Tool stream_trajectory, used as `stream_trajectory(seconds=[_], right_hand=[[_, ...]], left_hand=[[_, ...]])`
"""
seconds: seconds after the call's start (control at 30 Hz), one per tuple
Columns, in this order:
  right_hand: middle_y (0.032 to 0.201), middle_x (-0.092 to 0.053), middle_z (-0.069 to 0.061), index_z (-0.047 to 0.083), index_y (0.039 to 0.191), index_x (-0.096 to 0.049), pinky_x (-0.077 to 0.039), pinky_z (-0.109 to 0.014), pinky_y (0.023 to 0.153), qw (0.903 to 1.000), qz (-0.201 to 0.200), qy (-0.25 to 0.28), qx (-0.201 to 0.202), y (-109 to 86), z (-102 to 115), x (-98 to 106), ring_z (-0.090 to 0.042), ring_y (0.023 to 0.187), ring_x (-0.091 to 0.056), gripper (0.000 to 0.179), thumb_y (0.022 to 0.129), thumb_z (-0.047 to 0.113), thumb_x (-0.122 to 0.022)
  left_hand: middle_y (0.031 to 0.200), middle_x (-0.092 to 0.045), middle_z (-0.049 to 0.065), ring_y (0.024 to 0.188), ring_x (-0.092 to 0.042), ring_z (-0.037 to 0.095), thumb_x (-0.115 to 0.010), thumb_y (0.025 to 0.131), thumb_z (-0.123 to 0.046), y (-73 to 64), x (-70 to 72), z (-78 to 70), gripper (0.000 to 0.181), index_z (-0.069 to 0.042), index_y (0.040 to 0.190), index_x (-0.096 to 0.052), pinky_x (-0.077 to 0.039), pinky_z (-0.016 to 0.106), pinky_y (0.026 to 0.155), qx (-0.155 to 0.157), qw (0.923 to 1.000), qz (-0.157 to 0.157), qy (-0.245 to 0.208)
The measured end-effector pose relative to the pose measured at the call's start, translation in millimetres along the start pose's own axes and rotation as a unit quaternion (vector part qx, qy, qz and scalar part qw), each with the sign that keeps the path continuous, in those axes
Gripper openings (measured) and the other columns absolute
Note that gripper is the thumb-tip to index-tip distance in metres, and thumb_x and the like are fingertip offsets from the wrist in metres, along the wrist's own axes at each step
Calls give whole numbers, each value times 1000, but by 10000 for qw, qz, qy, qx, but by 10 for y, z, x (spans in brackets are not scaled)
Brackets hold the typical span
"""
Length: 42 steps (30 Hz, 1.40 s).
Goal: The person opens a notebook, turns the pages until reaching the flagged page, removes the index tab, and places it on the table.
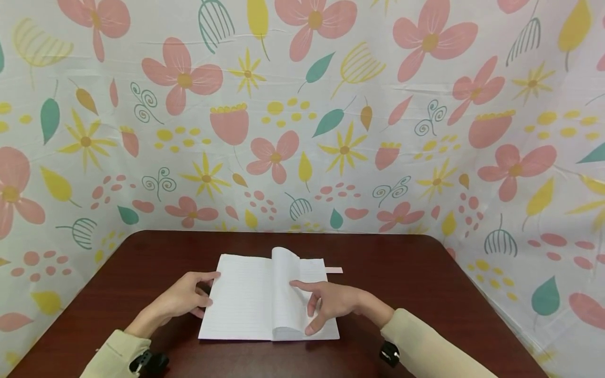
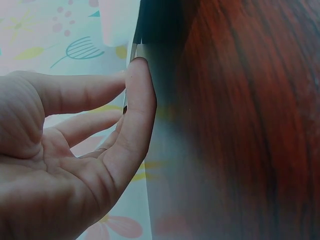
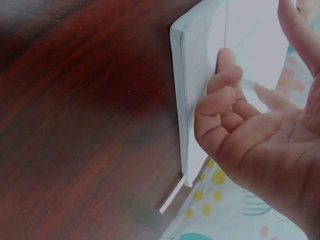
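An open notebook with lined white pages lies on the dark wooden table. My left hand pinches its left edge; in the left wrist view that hand has fingers on both sides of the thin edge. A lifted page bulges up in a curl beside the spine. Over the right half, my right hand touches the curl with its extended index finger, the thumb spread lower down near the page's bottom. In the right wrist view the right hand's other fingers bend loosely against the paper.
A pale strip sticks out past the notebook's right edge near the top. The brown table reaches back to a flower-printed curtain. Black devices sit on both wrists, at the cuffs of light sleeves.
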State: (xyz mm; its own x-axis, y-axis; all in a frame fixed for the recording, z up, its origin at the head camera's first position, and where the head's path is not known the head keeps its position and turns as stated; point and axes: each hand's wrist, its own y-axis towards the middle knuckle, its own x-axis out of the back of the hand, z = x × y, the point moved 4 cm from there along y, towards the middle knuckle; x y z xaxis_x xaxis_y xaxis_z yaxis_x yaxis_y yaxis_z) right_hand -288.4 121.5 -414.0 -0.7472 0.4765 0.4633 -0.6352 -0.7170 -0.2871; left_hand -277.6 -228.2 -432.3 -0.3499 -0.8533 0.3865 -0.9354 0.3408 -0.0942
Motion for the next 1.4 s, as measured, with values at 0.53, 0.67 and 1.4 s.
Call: stream_trajectory(seconds=[0.53, 0.67, 1.4], right_hand=[[96, -58, -5, 3, 167, -25, -45, -24, 73, 9843, -905, -1448, 449, 42, 28, -195, -10, 71, -48, 125, 69, 17, -101], [99, -56, -3, 0, 163, -34, -46, -27, 86, 9775, -1139, -1738, 354, 56, 26, -213, -13, 91, -51, 119, 68, 21, -102], [163, -41, -6, 16, 163, -42, -54, -38, 86, 9887, -1098, 709, 727, -72, 79, 67, -27, 123, -49, 74, 99, 25, -77]], left_hand=[[119, -51, 24, 80, -68, 30, -68, 91, 13, -5, 0, 1, 67, 17, 152, -41, -63, 46, 64, 15, 10000, 6, -27], [119, -51, 24, 79, -68, 30, -68, 91, 14, -7, -3, -3, 67, 17, 152, -41, -63, 46, 64, 15, 10000, -3, -13], [120, -51, 24, 81, -69, 30, -68, 91, 13, 19, 12, 8, 67, 17, 152, -41, -63, 47, 64, -45, 10000, 1, -54]])
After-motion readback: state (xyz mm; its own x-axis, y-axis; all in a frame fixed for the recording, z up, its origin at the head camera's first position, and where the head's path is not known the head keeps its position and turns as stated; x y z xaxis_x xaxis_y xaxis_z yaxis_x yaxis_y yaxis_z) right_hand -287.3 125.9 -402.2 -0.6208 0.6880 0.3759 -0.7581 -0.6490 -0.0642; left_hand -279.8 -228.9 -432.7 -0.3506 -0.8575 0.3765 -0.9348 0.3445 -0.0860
